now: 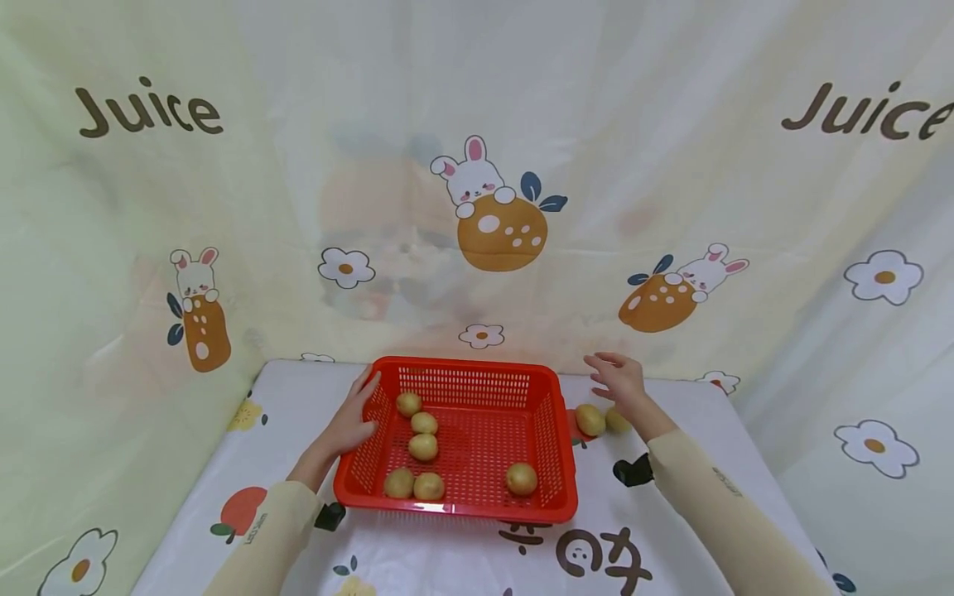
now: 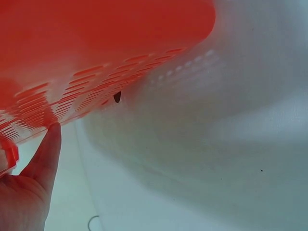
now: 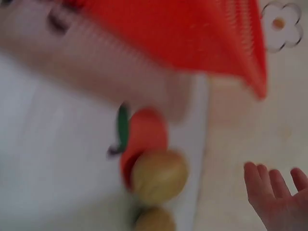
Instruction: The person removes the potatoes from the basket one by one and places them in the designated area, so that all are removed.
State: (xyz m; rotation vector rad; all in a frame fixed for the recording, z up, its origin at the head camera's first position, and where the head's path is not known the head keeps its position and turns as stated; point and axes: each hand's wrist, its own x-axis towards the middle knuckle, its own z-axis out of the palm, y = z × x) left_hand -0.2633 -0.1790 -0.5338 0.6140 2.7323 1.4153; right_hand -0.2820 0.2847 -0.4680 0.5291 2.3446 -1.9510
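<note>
Nearby, two potatoes [image 1: 413, 485] sit side by side at the near-left corner of the red basket [image 1: 477, 418]; another potato [image 1: 521, 478] lies by its near-right corner. The left hand [image 1: 349, 424], fingers extended, rests against the basket's left edge, three more potatoes [image 1: 423, 447] strung inside toward the far-left corner. Past the right edge, two loose potatoes [image 1: 590, 420] lie on the tabletop [image 1: 693, 414]. Beyond them hangs the right hand [image 1: 620, 382], fingers parted, empty.

Basket [image 1: 465, 386] at the left hand [image 1: 352, 424], extending right.
From that hand rightward: five potatoes [image 1: 423, 447] in the basket's left half, one potato [image 1: 522, 478] near its front right corner, two potatoes [image 1: 590, 420] on the table [image 1: 305, 393] near the right hand [image 1: 623, 384].
</note>
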